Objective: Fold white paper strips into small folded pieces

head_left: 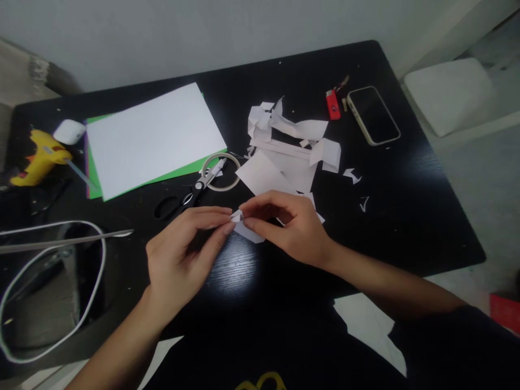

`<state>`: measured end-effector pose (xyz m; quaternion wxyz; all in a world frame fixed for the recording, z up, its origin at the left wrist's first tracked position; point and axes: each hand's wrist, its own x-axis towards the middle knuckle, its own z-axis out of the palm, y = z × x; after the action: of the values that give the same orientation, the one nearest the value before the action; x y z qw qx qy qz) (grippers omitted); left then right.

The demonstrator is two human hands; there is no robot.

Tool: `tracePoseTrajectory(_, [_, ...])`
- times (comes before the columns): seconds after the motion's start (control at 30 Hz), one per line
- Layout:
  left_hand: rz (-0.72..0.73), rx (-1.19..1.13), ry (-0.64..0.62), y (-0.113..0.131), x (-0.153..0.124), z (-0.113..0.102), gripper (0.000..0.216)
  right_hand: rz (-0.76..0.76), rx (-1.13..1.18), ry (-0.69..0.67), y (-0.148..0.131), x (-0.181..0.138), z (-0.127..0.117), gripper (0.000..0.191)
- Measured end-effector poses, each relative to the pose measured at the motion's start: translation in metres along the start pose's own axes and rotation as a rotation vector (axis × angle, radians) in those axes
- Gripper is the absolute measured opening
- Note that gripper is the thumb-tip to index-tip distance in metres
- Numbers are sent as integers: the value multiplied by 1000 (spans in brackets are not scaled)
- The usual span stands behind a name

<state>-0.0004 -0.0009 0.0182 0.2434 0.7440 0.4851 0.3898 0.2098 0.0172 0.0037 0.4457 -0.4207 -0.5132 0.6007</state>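
Between the fingertips of both hands is a small folded piece of white paper (pixel 237 216), held just above the front part of the black table. My left hand (pixel 189 246) pinches its left side with thumb and forefinger. From the right, my right hand (pixel 290 225) pinches the same piece. A flat bit of white paper (pixel 249 234) shows just below the fingertips; whether it joins the folded piece I cannot tell. Black-handled scissors (pixel 198 187) lie beyond my left hand, their blades across a roll of tape (pixel 227 188). Cut and folded white paper scraps (pixel 298 168) spread beyond my right hand.
White sheets (pixel 156 141) lie on green paper (pixel 174 176) at the back left. Nearby are a yellow glue gun (pixel 43 157) and a white case (pixel 69 131). A red lighter (pixel 333 104) and a phone (pixel 374 115) lie at the right. A white cable (pixel 103 254) loops at the left.
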Motion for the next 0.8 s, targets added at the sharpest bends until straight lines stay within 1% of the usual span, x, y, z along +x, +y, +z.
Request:
tracePoseTrajectory(0.1, [-72,-78,-15,-2,0,0,15,-114,-121,-13,0,3,-6,11])
tracePoseTrajectory(0.17, [-113,-126,-18,-3,0,0,14,-148,-120,-49,1,5,-9,14])
tracePoseTrajectory(0.2, [-128,-151,-19,-4,0,1,13,-134,-90,-79,1,5,-10,18])
tracePoseTrajectory(0.3, [-144,-206,-36,-5,1,2,11,-13,59,-155,3,4,-9,23])
tracePoseTrajectory(0.37, [-132,-205,-48,-7,2,3,11,27,88,-111,4,2,-6,18])
tracePoseTrajectory(0.47, [-67,-115,-58,-9,4,3,15,-8,7,-11,7,0,-1,14])
tracePoseTrajectory(0.57, [47,-7,-63,-12,5,4,21,-89,-113,67,10,-3,1,17])
tracePoseTrajectory(0.63, [111,24,-87,-14,5,5,27,-110,-159,79,12,-4,1,25])
tracePoseTrajectory(0.7, [163,50,-117,-16,5,6,32,-121,-168,85,15,-5,2,28])
tracePoseTrajectory(0.8, [196,87,-128,-19,5,9,28,-109,-156,92,18,-4,2,29])
